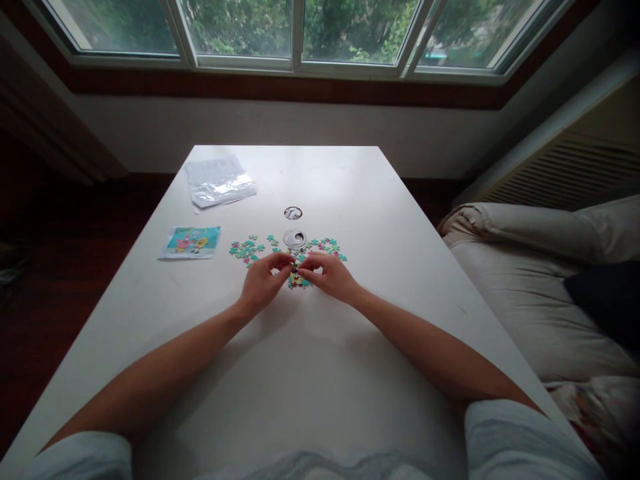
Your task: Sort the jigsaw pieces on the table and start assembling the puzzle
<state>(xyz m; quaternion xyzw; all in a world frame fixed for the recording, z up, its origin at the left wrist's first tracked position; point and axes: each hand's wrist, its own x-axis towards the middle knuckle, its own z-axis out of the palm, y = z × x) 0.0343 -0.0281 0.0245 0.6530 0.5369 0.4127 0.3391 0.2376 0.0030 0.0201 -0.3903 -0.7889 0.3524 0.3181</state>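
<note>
Small jigsaw puzzle pieces (245, 251) in green, yellow and pink lie loose on the white table, to the left and right of its middle. My left hand (265, 279) is closed in a pinch, thumb against fingers. Facing it, my right hand (331, 272) pinches too, and the fingertips of both nearly meet over a small dark puzzle piece (295, 271). Just below the fingertips lies a cluster of puzzle pieces (300, 282), close together; whether they interlock I cannot tell. The fingers partly cover the pieces behind them.
A cartoon picture sheet (193, 242) lies left of the pieces. Farther back on the table (320, 373) is a clear plastic bag (223, 183) with paper. Two round fittings, a grey ring (287, 238) and a hole (293, 213), sit mid-table. A sofa (540, 287) stands at right.
</note>
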